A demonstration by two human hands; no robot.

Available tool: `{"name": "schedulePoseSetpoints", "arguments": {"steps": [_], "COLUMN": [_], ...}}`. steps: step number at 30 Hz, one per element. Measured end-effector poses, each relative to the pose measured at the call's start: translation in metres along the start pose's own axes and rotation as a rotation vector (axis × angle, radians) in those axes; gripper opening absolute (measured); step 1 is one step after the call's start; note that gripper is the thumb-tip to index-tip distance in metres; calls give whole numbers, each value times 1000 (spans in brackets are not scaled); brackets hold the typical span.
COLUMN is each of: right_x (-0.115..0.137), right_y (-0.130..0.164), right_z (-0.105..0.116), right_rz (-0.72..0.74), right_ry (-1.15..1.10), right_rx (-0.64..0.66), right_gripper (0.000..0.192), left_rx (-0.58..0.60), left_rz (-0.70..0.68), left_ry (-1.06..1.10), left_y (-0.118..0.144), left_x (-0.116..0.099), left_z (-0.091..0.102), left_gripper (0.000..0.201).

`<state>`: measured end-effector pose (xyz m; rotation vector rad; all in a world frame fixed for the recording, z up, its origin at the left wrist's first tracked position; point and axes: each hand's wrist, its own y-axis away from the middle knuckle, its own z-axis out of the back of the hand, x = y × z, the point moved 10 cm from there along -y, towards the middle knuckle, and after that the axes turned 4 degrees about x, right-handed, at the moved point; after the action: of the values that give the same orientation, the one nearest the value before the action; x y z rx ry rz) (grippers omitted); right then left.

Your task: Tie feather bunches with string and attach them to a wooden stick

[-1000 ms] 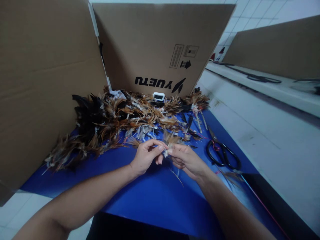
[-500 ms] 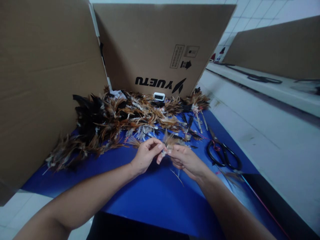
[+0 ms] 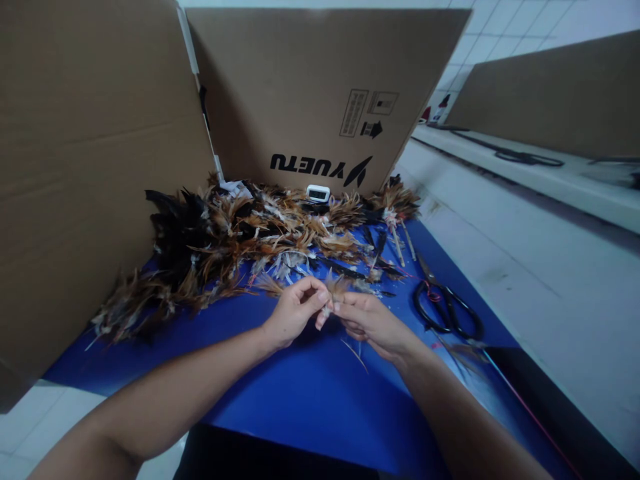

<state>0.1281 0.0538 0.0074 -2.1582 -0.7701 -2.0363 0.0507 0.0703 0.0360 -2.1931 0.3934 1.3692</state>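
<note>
Over the blue tabletop (image 3: 260, 400), my left hand (image 3: 299, 310) and my right hand (image 3: 373, 321) meet fingertip to fingertip. Between them is a small tuft of brown feathers (image 3: 338, 285), its pale quill ends pinched in the fingers of both hands. The tuft points away from me, and the fingers partly cover its base. A thin loose quill (image 3: 356, 355) lies just below my right hand. Beyond the hands spreads a large heap of brown, black and white feathers (image 3: 250, 227).
Black-handled scissors (image 3: 447, 310) lie to the right, with red thread near them. A small white digital timer (image 3: 318, 193) stands behind the feathers. Cardboard panels (image 3: 300, 80) wall the back and left. Two thin sticks (image 3: 397, 247) poke from a feather bundle. A dark flat object (image 3: 545, 393) lies at right.
Both hands stay in nearly the same place, still pinching the feather tuft. My right fingertips have shifted slightly left, closer to my left hand.
</note>
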Motion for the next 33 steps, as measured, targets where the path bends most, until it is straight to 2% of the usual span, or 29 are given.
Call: {"name": "schedulePoseSetpoints", "arguments": {"steps": [10, 18, 22, 27, 33], "right_x": [-7, 8, 20, 39, 44], "right_y": [-1, 5, 10, 13, 15], "right_z": [4, 11, 14, 19, 19], "right_rz": [-27, 29, 99, 224, 283], "right_ry": [47, 114, 272, 577, 679], "right_rx": [7, 15, 27, -64, -91], "right_gripper": [34, 28, 26, 23, 16], "left_rx": [-15, -37, -25, 10, 10], "left_rz": [10, 48, 97, 138, 206], "left_ry": [-38, -53, -67, -52, -12], "left_y": [0, 0, 1, 1, 1], "left_x": [2, 4, 8, 15, 23], "left_z": [2, 4, 3, 1, 2], "left_gripper": [24, 27, 27, 28, 29]}}
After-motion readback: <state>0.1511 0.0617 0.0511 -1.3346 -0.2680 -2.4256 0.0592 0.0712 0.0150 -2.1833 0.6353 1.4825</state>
